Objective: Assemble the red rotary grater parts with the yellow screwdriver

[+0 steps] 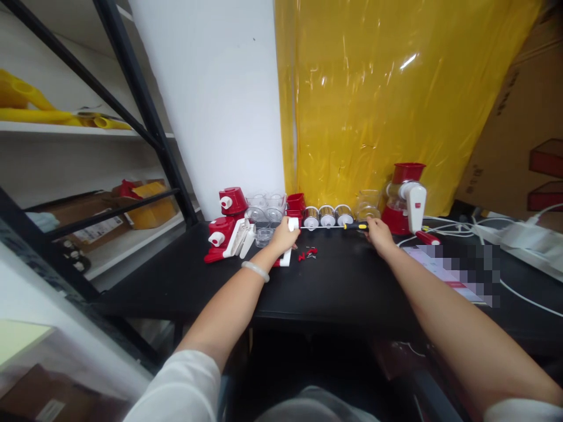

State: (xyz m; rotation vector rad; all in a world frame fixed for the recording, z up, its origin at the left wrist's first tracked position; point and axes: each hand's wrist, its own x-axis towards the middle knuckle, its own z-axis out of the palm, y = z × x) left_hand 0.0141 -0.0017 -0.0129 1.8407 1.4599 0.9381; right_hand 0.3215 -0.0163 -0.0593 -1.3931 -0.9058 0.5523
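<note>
1. Left hand (284, 239) clamped on crank (292, 224), toward surface's (338, 287) back edge.
2. Right hand (379, 235) clamped on screwdriver (355, 226), tip at crank, contact unclear.
3. Drums (326, 216) near back edge; red bits (312, 251) between them and front edge.

I'm at a black table (329, 287) facing a white wall (211, 94) and shiny yellow plastic sheeting (387, 105) that's catching a bit of glare, with black-framed shelves (118, 256) on my left.

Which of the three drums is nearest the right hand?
The rightmost drum, at the row's end toward the right hand; the middle drum and left drum sit farther from it.
</note>
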